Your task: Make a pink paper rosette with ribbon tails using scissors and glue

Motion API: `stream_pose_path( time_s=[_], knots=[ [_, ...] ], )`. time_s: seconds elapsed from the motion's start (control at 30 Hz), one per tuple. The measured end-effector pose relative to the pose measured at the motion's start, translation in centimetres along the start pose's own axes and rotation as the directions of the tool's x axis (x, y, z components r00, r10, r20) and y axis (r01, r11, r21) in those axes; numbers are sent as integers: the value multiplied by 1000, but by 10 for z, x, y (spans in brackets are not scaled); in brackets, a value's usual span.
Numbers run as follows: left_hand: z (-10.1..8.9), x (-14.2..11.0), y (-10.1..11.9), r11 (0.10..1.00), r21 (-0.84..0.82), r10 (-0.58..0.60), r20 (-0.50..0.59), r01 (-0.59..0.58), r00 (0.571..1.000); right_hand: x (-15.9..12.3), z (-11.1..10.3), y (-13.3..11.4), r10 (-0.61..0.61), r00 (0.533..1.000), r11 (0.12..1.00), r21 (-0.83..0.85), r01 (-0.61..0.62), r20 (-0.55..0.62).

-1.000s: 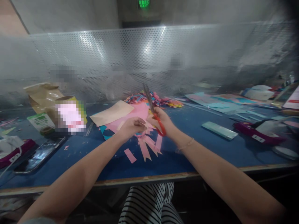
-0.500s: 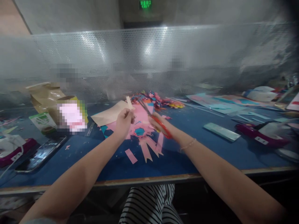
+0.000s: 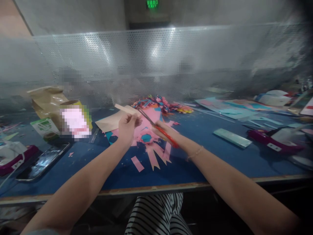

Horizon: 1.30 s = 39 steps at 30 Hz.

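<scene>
My left hand (image 3: 129, 126) pinches a cream paper strip (image 3: 126, 109) that points up and to the left. In my right hand (image 3: 167, 130) is a pair of scissors with red handles (image 3: 169, 137). Their blades (image 3: 147, 117) reach toward the strip's end near my left fingers; whether they touch the paper I cannot tell. Below the hands lies a pink paper rosette (image 3: 146, 137) with a blue centre and notched ribbon tails (image 3: 154, 157). A cream sheet (image 3: 107, 122) and pink paper (image 3: 150, 117) lie under and behind my hands.
Paper scraps (image 3: 161, 103) are heaped at the back. A phone (image 3: 44, 162), a small green-white box (image 3: 45, 128) and a brown bag (image 3: 47, 101) stand or lie left. Right are a pale bar (image 3: 231, 138), a purple device (image 3: 274, 142) and blue sheets (image 3: 227, 109).
The cream strip has swung from nearly upright to slanting left. My left hand has turned slightly left, and the scissors have shifted left and down, their blades closer to that hand.
</scene>
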<state>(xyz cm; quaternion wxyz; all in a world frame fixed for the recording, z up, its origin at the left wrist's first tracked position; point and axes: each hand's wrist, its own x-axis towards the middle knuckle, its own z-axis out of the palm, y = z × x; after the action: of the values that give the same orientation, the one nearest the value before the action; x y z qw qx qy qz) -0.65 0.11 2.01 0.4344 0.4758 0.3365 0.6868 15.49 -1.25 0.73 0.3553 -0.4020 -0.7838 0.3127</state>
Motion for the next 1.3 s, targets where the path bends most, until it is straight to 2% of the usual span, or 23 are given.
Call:
stream_pose_path(
  time_s=[0.1,0.2,0.37,0.63,0.97,1.17,1.3],
  knots=[
    [-1,0,-2,998,43,49,10,-50,999,-4,-1,-7,-41,999,998,-39,42,35],
    [0,0,-5,993,84,81,53,-85,995,-6,-1,-12,-24,999,998,-52,26,45],
    [0,-1,-4,990,117,60,113,-74,992,-7,-3,-11,-18,997,999,-39,21,73],
    [0,-2,0,968,229,62,160,-99,985,-1,-1,4,-56,998,997,-59,58,36],
    [-4,1,-3,944,299,80,203,-139,976,-1,-3,-2,-16,999,997,-78,18,31],
    [-4,3,-3,948,301,46,184,-101,982,1,-2,2,-9,1000,996,-87,12,29],
    [-3,4,1,958,284,-7,183,-46,983,3,-2,4,-9,1000,990,-138,6,-20]
  ],
)
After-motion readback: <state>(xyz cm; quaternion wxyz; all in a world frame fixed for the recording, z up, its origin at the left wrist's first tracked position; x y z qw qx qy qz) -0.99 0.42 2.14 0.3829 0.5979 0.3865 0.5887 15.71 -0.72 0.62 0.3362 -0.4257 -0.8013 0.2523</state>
